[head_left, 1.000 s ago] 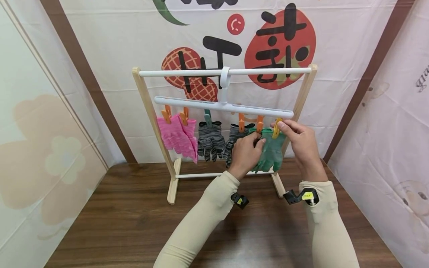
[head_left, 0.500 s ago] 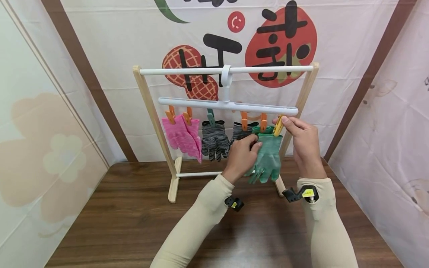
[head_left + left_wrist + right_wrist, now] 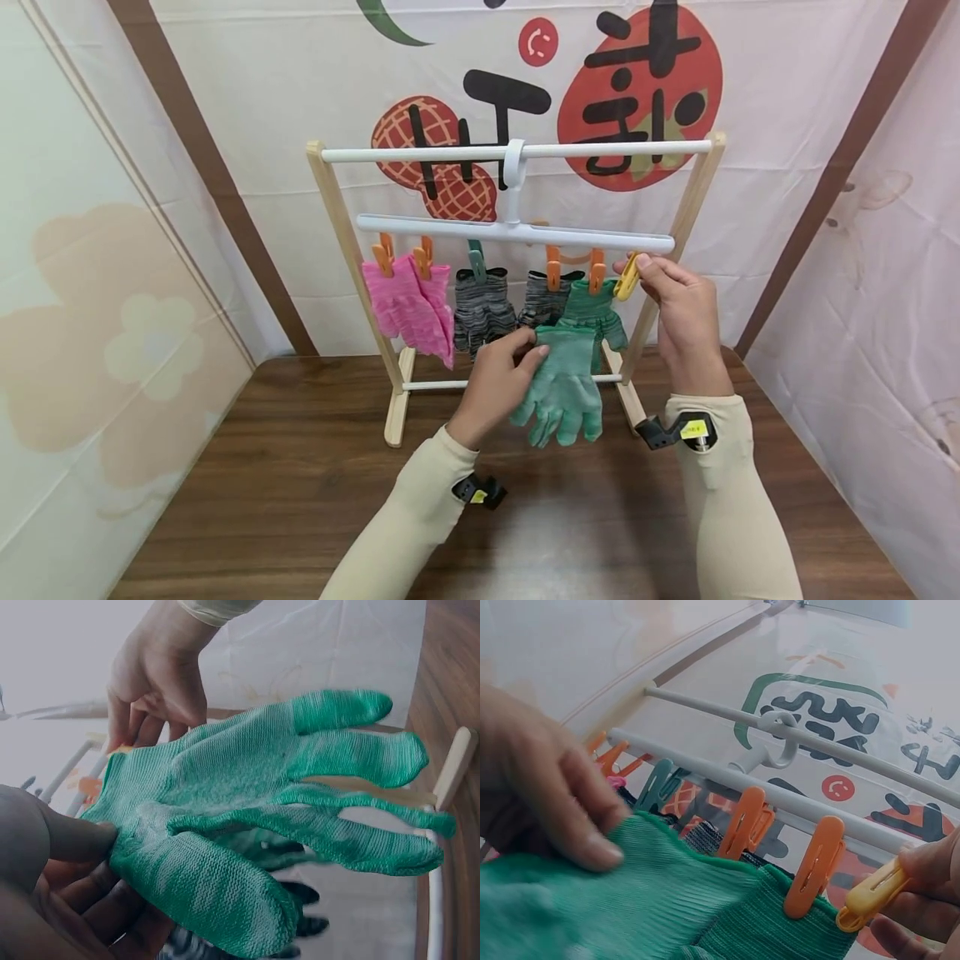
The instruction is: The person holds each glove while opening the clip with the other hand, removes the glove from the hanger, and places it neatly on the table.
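Observation:
My left hand (image 3: pixel 498 379) pinches a green knit glove (image 3: pixel 566 387) by its cuff, in front of the hanging row; in the left wrist view its fingers spread to the right. My right hand (image 3: pixel 684 312) pinches a yellow clothespin (image 3: pixel 627 277) near the hanger's right end. A second green glove (image 3: pixel 592 308) still hangs from an orange clothespin (image 3: pixel 597 272), behind the held one. Left of it hang two dark grey striped gloves (image 3: pixel 483 304), partly covered by my left hand, and pink gloves (image 3: pixel 412 308) on two orange clothespins (image 3: pixel 423 258).
The white hanger (image 3: pixel 450 227) hooks over the top bar (image 3: pixel 420 154) of a wooden rack (image 3: pixel 333 200). The rack's feet (image 3: pixel 400 404) stand on a brown wooden table (image 3: pixel 300 500). A printed cloth (image 3: pixel 277 108) hangs behind.
The front green glove has come away from the yellow clothespin, moving down and left with my left hand. My right hand stays near the hanger's end with the yellow clothespin.

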A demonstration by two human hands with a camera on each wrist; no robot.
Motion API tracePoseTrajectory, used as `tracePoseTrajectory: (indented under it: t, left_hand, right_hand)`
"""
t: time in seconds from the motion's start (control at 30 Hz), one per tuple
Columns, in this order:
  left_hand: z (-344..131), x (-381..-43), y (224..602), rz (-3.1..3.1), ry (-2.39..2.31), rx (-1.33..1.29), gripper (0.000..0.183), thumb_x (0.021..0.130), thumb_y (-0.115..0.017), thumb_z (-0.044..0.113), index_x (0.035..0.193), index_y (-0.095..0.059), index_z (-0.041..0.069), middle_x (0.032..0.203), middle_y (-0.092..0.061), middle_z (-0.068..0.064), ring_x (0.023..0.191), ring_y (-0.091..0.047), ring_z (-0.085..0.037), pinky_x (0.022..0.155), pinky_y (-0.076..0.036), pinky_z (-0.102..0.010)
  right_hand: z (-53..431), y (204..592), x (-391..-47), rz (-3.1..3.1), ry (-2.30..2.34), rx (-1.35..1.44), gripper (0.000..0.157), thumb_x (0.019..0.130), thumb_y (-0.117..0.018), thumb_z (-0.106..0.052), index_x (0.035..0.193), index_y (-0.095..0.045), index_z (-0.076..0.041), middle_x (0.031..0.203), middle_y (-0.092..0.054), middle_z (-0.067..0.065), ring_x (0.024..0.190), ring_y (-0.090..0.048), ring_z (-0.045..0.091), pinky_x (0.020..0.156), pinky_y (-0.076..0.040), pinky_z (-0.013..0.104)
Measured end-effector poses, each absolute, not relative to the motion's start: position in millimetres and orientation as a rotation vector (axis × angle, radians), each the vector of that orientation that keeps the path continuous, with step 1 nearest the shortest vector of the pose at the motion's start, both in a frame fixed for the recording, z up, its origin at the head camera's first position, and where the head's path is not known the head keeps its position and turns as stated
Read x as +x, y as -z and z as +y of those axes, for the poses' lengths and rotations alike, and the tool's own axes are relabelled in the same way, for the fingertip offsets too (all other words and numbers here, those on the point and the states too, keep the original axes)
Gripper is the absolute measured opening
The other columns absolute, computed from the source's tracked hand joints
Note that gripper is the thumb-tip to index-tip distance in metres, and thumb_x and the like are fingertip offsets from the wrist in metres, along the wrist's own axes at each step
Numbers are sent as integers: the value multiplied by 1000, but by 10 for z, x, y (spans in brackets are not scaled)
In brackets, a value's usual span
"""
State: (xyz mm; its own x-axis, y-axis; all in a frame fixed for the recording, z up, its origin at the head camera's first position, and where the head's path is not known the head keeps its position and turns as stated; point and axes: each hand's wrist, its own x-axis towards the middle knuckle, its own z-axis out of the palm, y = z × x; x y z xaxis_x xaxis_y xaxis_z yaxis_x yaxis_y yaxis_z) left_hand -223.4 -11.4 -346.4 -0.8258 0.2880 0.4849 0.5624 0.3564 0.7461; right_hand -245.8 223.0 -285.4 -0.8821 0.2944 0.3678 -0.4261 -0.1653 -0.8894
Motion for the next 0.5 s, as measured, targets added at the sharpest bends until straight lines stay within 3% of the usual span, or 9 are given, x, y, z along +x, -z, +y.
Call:
tracePoseTrajectory:
  t: [0.17,0.37,0.5]
  left_hand:
    - [-391,-2164,3602,-2361,1492,-708,25,102,-64,15,81,-51,13,64,-30,5,56,-31,-9,60,-31,-28]
    - [-819,-2060,3875,-2473,1527,-538,18,100,-65,14,84,-57,12,64,-33,5,56,-31,-8,61,-31,-29]
    - [-1075,-2014,4097,-2566,1514,-405,17,101,-65,15,87,-58,9,65,-34,4,56,-30,-8,61,-30,-29]
  right_hand:
    - [2213,2875,-2461,-1642,-2091,145,34,96,-72,-22,107,-74,10,94,-78,7,124,-56,23,108,-34,42]
    - [2212,2875,-2456,-1656,-2096,109,28,95,-73,-26,103,-79,0,101,-77,11,125,-55,22,110,-32,44]
    - [2207,2860,-2459,-1657,-2086,111,29,95,-73,-26,102,-78,2,102,-77,12,126,-54,22,112,-31,46]
